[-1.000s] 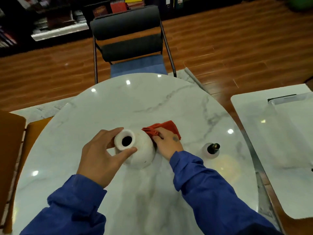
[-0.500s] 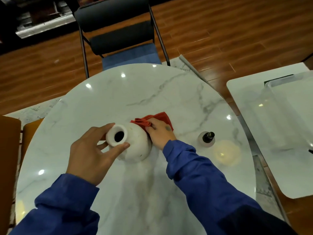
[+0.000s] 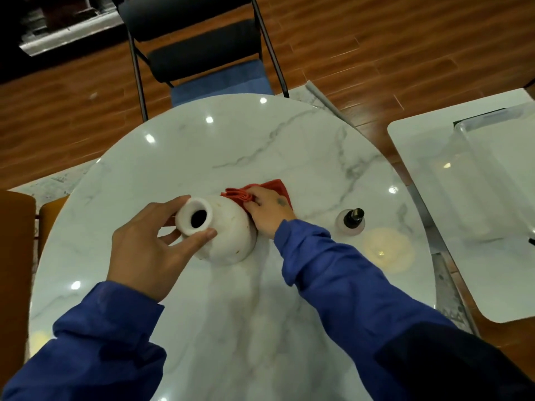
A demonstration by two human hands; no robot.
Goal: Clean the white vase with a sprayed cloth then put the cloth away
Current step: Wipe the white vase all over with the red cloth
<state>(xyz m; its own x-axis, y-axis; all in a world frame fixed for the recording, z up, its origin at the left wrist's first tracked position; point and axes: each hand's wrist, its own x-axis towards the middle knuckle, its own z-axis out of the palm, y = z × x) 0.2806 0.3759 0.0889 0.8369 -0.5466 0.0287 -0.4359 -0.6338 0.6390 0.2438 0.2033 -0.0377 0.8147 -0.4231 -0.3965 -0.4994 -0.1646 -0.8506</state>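
- The white vase (image 3: pixel 223 235) sits near the middle of the round marble table (image 3: pixel 289 146), tipped toward the camera so its dark mouth faces up and left;
- The left hand (image 3: pixel 153 250) grips the vase's neck, thumb on the near side of the rim, fingers curled round the far side;
- The right hand (image 3: pixel 267 212) presses the red cloth (image 3: pixel 254 192) against the vase's far right shoulder, fingers bent over the bunched folds; part of the cloth trails onto the tabletop behind;
- A small dark-capped spray bottle (image 3: pixel 351 222) stands upright to the right, apart from the vase;
- Beyond the table, a black chair (image 3: pixel 199 56); further right, a clear plastic bin (image 3: pixel 492 180) on a second white table (image 3: pixel 428 146).
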